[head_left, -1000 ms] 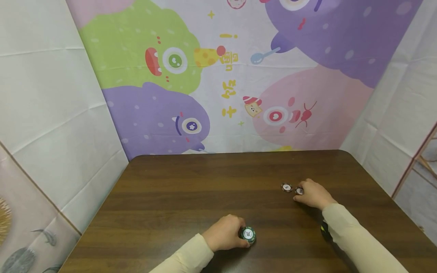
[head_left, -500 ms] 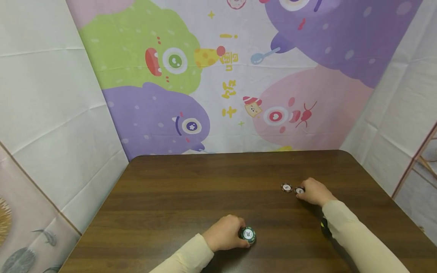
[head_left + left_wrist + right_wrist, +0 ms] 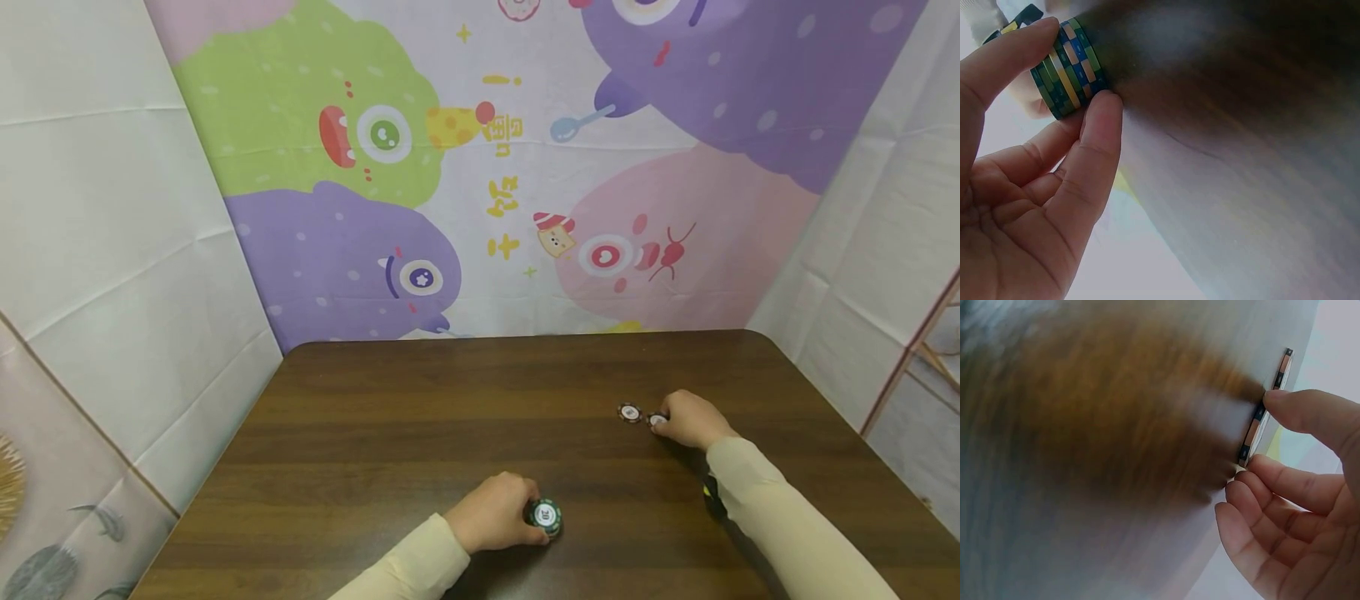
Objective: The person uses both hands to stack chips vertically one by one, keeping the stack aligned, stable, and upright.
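My left hand (image 3: 495, 512) grips a stack of poker chips (image 3: 547, 517) by its sides, near the front of the table. The top chip is green and white and marked 20. Edge-on in the left wrist view, the stacked chips (image 3: 1067, 72) show green, yellow and blue bands. Farther back on the right, my right hand (image 3: 693, 420) pinches a black-and-tan poker chip (image 3: 657, 420) with a white centre between thumb and fingertips. This chip (image 3: 1252, 434) lies flat on the wood in the right wrist view. Just left of it is a matching chip (image 3: 630, 412).
A dark wooden table (image 3: 420, 417) with rounded far corners carries everything. Partly hidden beneath the right forearm is a dark object (image 3: 712, 497) with a yellow-green mark. A cartoon-printed cloth (image 3: 510, 292) hangs behind the far edge, with pale cloths at both sides.
The right thumb has drawn back slightly to the right along the pinched chip, and the fingers sit closer on it. The left hand and its stack have stayed still.
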`<state>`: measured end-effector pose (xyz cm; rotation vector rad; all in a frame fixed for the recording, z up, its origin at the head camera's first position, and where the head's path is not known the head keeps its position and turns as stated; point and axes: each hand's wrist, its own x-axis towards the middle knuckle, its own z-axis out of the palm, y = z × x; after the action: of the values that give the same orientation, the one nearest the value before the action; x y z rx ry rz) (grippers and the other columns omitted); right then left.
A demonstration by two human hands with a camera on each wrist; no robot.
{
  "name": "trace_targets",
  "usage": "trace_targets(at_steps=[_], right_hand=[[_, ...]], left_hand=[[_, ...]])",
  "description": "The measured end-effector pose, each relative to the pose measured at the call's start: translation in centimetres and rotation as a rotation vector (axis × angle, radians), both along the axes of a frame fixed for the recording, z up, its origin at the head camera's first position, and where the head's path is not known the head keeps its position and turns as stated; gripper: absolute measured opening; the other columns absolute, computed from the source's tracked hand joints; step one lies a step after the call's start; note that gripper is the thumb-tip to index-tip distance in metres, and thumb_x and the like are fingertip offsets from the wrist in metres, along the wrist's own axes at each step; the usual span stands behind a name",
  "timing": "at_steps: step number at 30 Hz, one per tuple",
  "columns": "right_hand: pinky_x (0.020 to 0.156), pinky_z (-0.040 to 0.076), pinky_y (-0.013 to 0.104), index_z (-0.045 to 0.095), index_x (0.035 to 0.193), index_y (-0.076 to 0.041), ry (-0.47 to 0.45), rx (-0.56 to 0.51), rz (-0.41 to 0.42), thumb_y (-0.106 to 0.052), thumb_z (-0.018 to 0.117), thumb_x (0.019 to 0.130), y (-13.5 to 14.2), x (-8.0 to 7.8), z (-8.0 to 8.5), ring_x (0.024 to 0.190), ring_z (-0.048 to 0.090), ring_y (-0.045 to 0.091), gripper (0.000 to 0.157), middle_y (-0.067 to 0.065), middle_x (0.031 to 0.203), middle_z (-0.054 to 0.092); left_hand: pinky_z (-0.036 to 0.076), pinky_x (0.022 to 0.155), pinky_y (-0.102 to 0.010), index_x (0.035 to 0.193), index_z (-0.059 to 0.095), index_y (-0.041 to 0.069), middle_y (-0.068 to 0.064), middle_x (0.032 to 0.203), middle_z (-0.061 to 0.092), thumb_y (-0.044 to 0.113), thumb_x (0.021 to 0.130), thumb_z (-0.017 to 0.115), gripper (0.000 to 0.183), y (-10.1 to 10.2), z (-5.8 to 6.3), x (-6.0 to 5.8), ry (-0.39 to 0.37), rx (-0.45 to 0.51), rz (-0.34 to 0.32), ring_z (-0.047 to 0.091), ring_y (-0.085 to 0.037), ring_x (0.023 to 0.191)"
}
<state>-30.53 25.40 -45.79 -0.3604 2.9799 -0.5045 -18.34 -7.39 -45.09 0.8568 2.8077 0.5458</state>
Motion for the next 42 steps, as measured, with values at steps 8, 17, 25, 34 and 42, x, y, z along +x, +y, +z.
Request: trace_targets(at_steps=[8, 17, 25, 34, 42], right_hand=[[0.048, 0.022, 0.025, 0.035, 0.054, -0.020, -0.038, -0.029, -0.014, -0.022, 0.070, 0.084, 0.0, 0.3, 0.4, 0.049, 0.025, 0.008, 0.046, -0.009, 0.052, 0.026], [0.049, 0.027, 0.026, 0.042, 0.057, -0.018, -0.036, -0.039, -0.012, -0.025, 0.070, 0.081, -0.2, 0.5, 0.8, 0.050, 0.033, 0.010, 0.037, -0.008, 0.054, 0.034], [0.055, 0.036, 0.030, 0.064, 0.085, -0.004, 0.023, -0.046, 0.033, -0.027, 0.072, 0.081, -1.6, 1.3, 1.7, 0.061, 0.047, 0.015, 0.024, 0.002, 0.073, 0.058], [0.065, 0.048, 0.033, 0.067, 0.096, -0.001, 0.106, -0.076, 0.124, -0.024, 0.074, 0.079, -4.4, 2.7, 2.8, 0.070, 0.055, 0.013, 0.029, 0.003, 0.084, 0.066], [0.066, 0.047, 0.031, 0.068, 0.095, -0.003, 0.154, -0.077, 0.192, -0.025, 0.077, 0.077, -6.8, 4.4, 3.7, 0.072, 0.053, 0.011, 0.029, 0.001, 0.084, 0.063]], left_hand=[[0.045, 0.064, -0.017, 0.087, 0.068, 0.014, 0.010, 0.080, 0.064, 0.033, 0.072, 0.086, 0.030, 0.0, -0.1, 0.0, -0.003, 0.001, 0.007, 0.052, 0.001, 0.070], [0.045, 0.065, -0.017, 0.088, 0.069, 0.014, 0.010, 0.081, 0.065, 0.033, 0.073, 0.086, 0.030, 0.0, 0.1, 0.1, -0.005, -0.001, 0.006, 0.052, 0.001, 0.071], [0.045, 0.064, -0.017, 0.087, 0.069, 0.014, 0.010, 0.080, 0.065, 0.033, 0.072, 0.086, 0.030, 0.0, 0.1, 0.0, -0.001, 0.000, 0.005, 0.052, 0.002, 0.070], [0.045, 0.063, -0.016, 0.087, 0.069, 0.013, 0.010, 0.079, 0.065, 0.033, 0.072, 0.086, 0.030, 0.0, 0.0, 0.0, 0.001, 0.003, 0.000, 0.052, 0.002, 0.068], [0.044, 0.063, -0.015, 0.087, 0.068, 0.013, 0.010, 0.078, 0.064, 0.033, 0.072, 0.085, 0.030, -0.1, 0.0, 0.0, 0.011, 0.001, -0.006, 0.051, 0.002, 0.067]])
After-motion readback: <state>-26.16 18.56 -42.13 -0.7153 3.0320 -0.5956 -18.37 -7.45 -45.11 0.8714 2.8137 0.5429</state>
